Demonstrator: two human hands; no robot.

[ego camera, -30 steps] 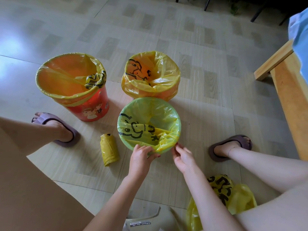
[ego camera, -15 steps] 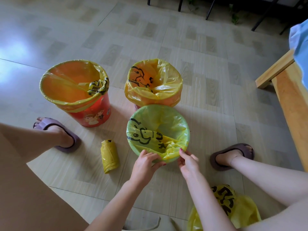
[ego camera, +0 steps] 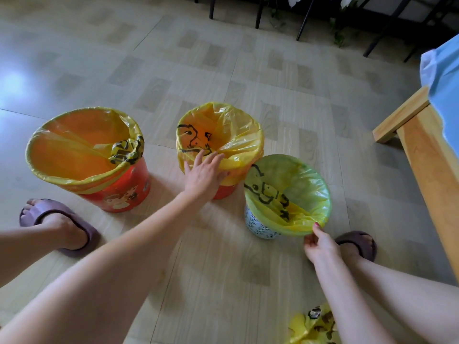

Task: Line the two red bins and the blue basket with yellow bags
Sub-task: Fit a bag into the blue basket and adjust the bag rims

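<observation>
The pale beige tiled floor (ego camera: 248,70) has darker wood-look squares spread over it in a pattern. It is shiny, and a bright patch of light (ego camera: 11,81) glows on it at the left. On the right stands a light wooden frame (ego camera: 422,155) with a blue cloth (ego camera: 444,78) lying over its top. At the far edge, thin black metal legs (ego camera: 304,19) stand on the floor, and a few green plant stems (ego camera: 337,33) hang near them.
</observation>
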